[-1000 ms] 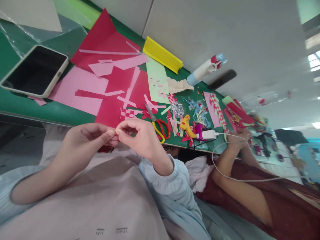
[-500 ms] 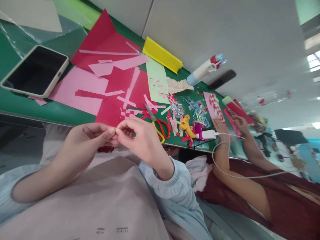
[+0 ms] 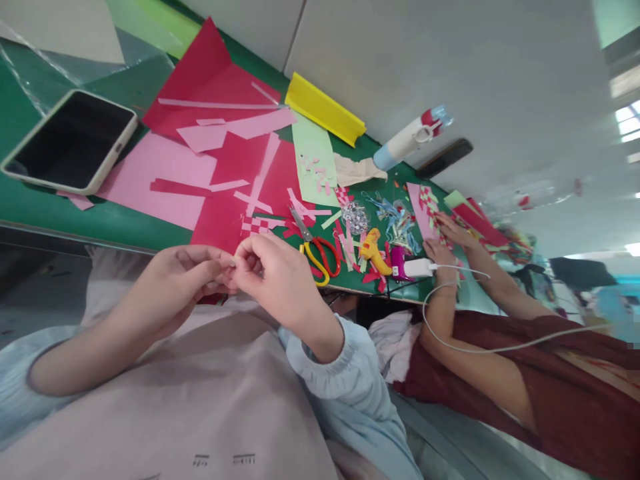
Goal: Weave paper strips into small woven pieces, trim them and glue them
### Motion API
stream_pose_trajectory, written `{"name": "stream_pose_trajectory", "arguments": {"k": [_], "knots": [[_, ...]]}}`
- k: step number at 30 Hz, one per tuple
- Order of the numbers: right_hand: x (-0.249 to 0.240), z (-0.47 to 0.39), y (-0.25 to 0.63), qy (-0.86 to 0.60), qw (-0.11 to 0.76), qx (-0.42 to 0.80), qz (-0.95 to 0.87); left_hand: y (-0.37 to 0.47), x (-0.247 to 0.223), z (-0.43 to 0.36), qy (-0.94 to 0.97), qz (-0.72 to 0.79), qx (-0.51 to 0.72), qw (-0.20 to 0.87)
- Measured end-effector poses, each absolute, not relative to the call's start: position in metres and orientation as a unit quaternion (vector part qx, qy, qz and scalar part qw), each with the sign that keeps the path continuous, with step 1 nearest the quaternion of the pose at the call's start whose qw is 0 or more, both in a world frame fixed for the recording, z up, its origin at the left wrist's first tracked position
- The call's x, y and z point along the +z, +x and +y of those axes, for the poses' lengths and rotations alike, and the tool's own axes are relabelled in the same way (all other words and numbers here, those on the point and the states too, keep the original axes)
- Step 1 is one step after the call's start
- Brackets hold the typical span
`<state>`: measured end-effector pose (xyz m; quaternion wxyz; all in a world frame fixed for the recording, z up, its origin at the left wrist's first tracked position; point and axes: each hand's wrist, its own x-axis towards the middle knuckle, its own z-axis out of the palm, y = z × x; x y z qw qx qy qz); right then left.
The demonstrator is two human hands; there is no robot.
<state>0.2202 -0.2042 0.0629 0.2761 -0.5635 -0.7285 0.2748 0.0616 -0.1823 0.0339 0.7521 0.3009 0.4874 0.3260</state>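
Observation:
My left hand and my right hand meet above my lap at the table's near edge, fingertips pinched together. Whatever lies between them is too small and covered to name. Just beyond the fingers, a pink-and-red checkered woven paper piece rests on red paper. Right of my right hand lie scissors with red and yellow handles, blades parted. Pink strips are scattered over the red sheet. A pale green sheet farther back carries small folded pink pieces.
A phone lies at the left. On the right are a yellow glue gun, silvery beads, blue tassels and a white plug with a cable. A bottle stands behind. A co-worker's hands work nearby.
My hands stay together, the fingers shifting slightly with the left thumb drawn back a little. The co-worker's far hand has moved left onto the checkered paper.

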Motion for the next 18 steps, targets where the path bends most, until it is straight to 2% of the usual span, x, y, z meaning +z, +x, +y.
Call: {"name": "stream_pose_trajectory", "arguments": {"k": [8, 14, 18], "knots": [[0.069, -0.204, 0.231, -0.585, 0.297, 0.264, -0.707, 0.054, 0.029, -0.181, 0.298, 0.503, 0.329, 0.741], [0.06, -0.204, 0.225, -0.565, 0.262, 0.294, -0.726, 0.039, 0.021, -0.174, 0.271, 0.523, 0.329, 0.738], [0.051, -0.2, 0.213, -0.546, 0.281, 0.336, -0.714, 0.033, 0.017, -0.171, 0.275, 0.496, 0.31, 0.763]]}}
